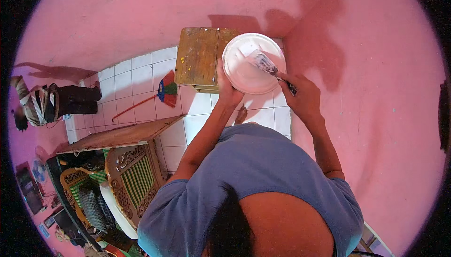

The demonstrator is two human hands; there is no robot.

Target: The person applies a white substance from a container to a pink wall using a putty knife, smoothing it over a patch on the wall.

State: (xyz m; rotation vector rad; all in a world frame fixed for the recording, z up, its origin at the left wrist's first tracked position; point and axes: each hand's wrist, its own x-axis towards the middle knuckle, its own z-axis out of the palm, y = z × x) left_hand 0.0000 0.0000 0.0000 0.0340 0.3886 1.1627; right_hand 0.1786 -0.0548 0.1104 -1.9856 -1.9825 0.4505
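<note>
In the head view, a pink painted wall [385, 111] fills the right side from 1 to 5 o'clock and carries on across the top, with dark shadows cast on it near 1 o'clock. A white tiled floor [195, 125] spreads from the centre toward 9 o'clock, and on it at 10 o'clock lies a broom with a red stick and a red, blue and green head [167, 89]. Toward 8 o'clock stands a carved brown wooden chair with green-striped upholstery [136, 177], beside a flat brown wooden panel [117, 134]. At 11 o'clock is a small brown wooden tabletop [198, 55], flecked with yellow. The round white container [244, 89] is at 1 o'clock, overlapping the tabletop's right end in the picture; whether the two touch cannot be told. The left hand [228, 90] grips the container at its 8 o'clock edge, fingers against its side. The right hand [303, 98], at the container's 4 o'clock, is closed around the dark handle of a flat metal scraper [266, 64] smeared with white. The blade points toward 10 o'clock, over the container's pale interior, between the two hands.
</note>
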